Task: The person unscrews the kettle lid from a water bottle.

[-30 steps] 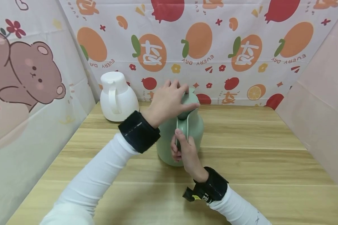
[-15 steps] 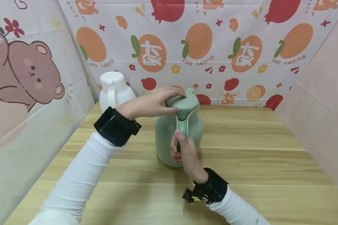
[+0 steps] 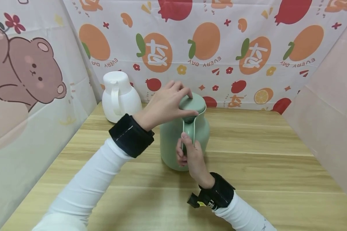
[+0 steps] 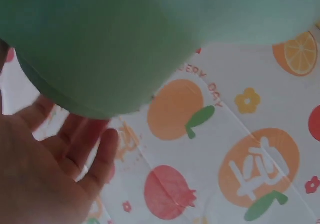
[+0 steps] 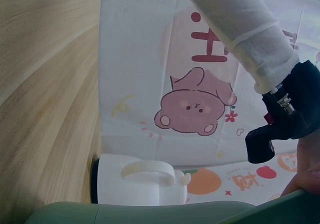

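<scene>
A pale green thermos jug point(image 3: 169, 141) stands upright on the wooden table, its handle point(image 3: 189, 129) facing me. My right hand point(image 3: 192, 157) grips that handle, thumb uppermost. On top, my left hand point(image 3: 166, 104) holds the round green lid point(image 3: 195, 103) from the left side, with its thumb along the near edge and fingers over the far side. In the left wrist view, bent fingers of the left hand point(image 4: 55, 159) meet the rim of the green jug point(image 4: 120, 44). The right wrist view has only the jug's side point(image 5: 140, 214) along the bottom; the right hand is out of it.
A white jug point(image 3: 124, 99) with a handle stands at the table's back left corner. Behind the wooden table point(image 3: 263, 160) hangs a fruit-print cloth point(image 3: 176, 38). A bear-print cloth point(image 3: 34, 73) covers the left side and a plain pale one point(image 3: 332, 80) the right.
My left hand first slid left across the lid, then came back right and took hold of it again. The lid's small tab, seen before, is out of sight. The right hand stays on the handle.
</scene>
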`<state>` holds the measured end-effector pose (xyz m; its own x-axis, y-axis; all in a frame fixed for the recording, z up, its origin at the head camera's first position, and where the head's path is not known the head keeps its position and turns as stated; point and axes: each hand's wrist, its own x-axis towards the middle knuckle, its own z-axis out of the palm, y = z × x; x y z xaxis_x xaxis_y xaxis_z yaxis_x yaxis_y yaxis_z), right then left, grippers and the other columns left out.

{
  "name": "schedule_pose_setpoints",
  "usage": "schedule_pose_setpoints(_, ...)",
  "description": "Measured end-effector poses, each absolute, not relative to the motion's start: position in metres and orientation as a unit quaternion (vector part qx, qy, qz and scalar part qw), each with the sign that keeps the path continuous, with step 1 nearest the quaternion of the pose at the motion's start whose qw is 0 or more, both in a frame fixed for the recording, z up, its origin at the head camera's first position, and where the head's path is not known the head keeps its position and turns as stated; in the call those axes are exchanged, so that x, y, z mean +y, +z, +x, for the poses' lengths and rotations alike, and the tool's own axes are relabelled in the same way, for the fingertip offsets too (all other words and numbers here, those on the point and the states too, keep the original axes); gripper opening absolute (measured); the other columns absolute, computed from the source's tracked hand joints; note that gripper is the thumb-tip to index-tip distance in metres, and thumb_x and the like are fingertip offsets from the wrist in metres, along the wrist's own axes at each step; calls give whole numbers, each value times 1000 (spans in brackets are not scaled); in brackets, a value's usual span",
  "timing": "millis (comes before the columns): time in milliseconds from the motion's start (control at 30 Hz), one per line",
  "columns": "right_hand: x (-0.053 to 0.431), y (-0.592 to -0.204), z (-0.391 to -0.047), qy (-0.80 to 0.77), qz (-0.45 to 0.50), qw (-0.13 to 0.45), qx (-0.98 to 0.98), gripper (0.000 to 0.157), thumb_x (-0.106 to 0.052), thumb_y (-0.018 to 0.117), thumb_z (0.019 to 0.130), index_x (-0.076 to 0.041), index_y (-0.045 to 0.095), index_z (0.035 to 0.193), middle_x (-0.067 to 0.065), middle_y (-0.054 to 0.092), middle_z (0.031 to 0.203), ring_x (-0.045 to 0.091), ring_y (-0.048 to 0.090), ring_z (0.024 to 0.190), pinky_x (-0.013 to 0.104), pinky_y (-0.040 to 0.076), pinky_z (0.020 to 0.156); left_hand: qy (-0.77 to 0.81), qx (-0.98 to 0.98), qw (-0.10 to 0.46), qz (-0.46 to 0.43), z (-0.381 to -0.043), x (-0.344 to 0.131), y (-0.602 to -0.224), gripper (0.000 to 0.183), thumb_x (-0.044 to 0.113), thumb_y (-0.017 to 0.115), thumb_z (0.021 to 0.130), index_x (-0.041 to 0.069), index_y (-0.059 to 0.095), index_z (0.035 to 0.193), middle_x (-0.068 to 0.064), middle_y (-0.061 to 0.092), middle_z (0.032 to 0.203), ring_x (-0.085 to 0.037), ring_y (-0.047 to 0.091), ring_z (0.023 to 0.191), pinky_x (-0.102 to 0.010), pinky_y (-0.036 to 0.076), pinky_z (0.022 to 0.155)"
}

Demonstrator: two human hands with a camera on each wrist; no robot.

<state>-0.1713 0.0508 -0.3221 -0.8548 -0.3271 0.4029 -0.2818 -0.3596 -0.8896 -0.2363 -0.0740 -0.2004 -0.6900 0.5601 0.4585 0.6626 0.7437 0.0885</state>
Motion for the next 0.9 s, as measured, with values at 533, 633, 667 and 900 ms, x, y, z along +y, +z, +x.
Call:
schedule_pose_setpoints(533, 51, -323, -171, -777, -266, 17, 570, 53, -38, 36, 97, -1, 33, 59, 0, 30, 48, 15, 26, 39, 27, 24, 37, -242, -855, 118, -443, -241, -95, -203, 32, 14, 63, 85, 6, 59, 116, -9, 50, 123, -20, 42, 114, -35, 37, 91)
schedule_pose_setpoints(633, 52, -323, -171, -778, -266, 17, 569, 53, -38, 37, 97, -1, 33, 59, 0, 30, 48, 15, 26, 38, 27, 24, 37, -236, -856, 140, -438, -240, -93, -204, 31, 18, 66, 85, 7, 60, 114, -8, 52, 120, -22, 43, 112, -35, 38, 87)
schedule_pose_setpoints(667, 52, -323, -171, -778, -267, 17, 569, 53, -38, 36, 97, -1, 33, 59, 0, 30, 48, 15, 26, 38, 28, 23, 37, -232, -859, 149, -432, -239, -91, -205, 31, 20, 67, 85, 8, 61, 113, -8, 53, 118, -22, 43, 110, -35, 39, 85)
schedule_pose_setpoints(900, 51, -323, -171, -779, -271, 15, 564, 52, -37, 37, 97, -2, 33, 59, 0, 29, 47, 15, 25, 38, 27, 23, 36, -155, -868, 251, -399, -238, -74, -208, 40, 38, 73, 77, 8, 65, 102, -6, 54, 96, -21, 45, 89, -30, 38, 69)
